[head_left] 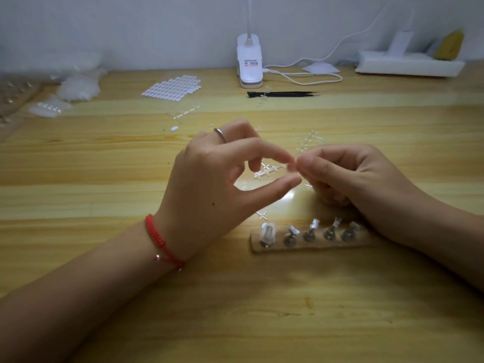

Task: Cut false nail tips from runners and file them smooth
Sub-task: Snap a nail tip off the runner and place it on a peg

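Two hands meet above the wooden table (104, 158); the right hand (361, 176) has its fingers curled in, and its thumb and forefinger pinch a small clear nail tip (292, 165) at their very ends; the left hand (209, 184) reaches across with forefinger and thumb stretched almost straight and a gap between them, the forefinger's end touching the nail tip from the far side, the thumb just under it, though I cannot tell whether the thumb makes contact; its other fingers curl loosely behind; a clear runner (267, 172) lies flat on the table beneath, seen through the ring those two fingers form; a second runner (310, 139) lies just beyond the right hand, a third runner (184, 113) farther back to the left, and a small cross-shaped offcut (262, 215) near the left thumb's base; on the near side sits a wooden holder strip (314, 245) carrying five metal stands (290, 239), its right end beside the right wrist; farther back lie a sheet of oval tabs (172, 88), a black pointed tool (284, 94) and a white clip lamp (249, 64)
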The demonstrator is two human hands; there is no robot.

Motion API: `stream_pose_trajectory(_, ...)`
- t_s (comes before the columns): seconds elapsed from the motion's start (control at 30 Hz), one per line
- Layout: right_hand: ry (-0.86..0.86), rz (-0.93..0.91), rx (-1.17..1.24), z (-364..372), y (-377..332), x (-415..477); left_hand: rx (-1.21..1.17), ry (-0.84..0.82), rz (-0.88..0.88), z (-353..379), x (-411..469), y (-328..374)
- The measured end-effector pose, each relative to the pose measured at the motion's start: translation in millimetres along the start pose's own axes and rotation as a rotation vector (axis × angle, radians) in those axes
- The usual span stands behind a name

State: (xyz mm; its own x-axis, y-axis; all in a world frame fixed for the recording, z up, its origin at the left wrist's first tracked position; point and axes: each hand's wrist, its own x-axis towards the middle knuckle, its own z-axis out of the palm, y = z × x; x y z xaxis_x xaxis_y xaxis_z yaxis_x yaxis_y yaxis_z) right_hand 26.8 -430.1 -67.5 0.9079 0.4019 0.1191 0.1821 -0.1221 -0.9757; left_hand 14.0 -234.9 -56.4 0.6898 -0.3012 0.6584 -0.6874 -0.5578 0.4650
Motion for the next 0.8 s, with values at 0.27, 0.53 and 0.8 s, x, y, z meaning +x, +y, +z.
stream_pose_trajectory(0.27, 0.031, 0.010, 0.194, -6.5, 6.1, 6.6, -0.106, -0.152, -0.038, -19.7, -13.8, 23.8)
stream_pose_trajectory(0.53, 0.054, 0.023, 0.175, -6.2, 6.1, 5.7, -0.081, -0.196, -0.119, -8.8, -27.6, 24.2)
stream_pose_trajectory(0.8, 0.072, 0.037, 0.162, -5.5, 4.6, 4.8, -0.020, -0.203, -0.121, -4.2, -28.9, 21.0)
